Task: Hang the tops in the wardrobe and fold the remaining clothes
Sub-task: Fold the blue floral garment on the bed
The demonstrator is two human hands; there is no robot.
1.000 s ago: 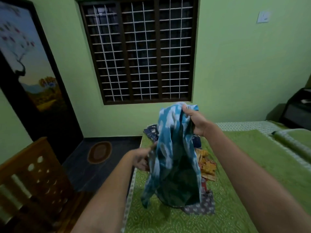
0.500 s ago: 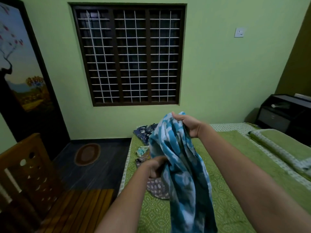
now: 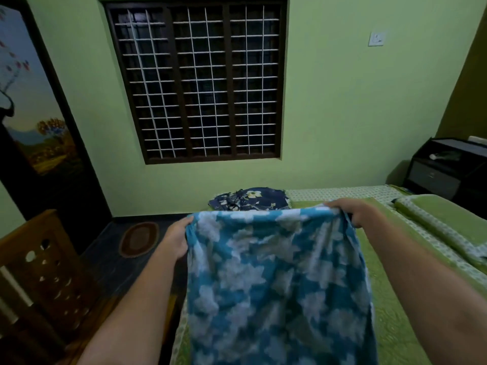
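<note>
A blue garment with a white flower print hangs spread out flat in front of me over the green bed. My left hand grips its top left corner and my right hand grips its top right corner, so the upper edge is stretched between them. Behind it, at the bed's far end, lies a dark navy floral garment. The spread cloth hides whatever else lies on the bed below it.
A green pillow lies at the right. A black bedside cabinet stands in the right corner. On the left are a wooden chair, a dark door and a small oval floor mat. A barred window faces me.
The blue garment was bunched, with my right hand high and my left hand lower. Now my hands have moved apart to the same height and the cloth is stretched out flat.
</note>
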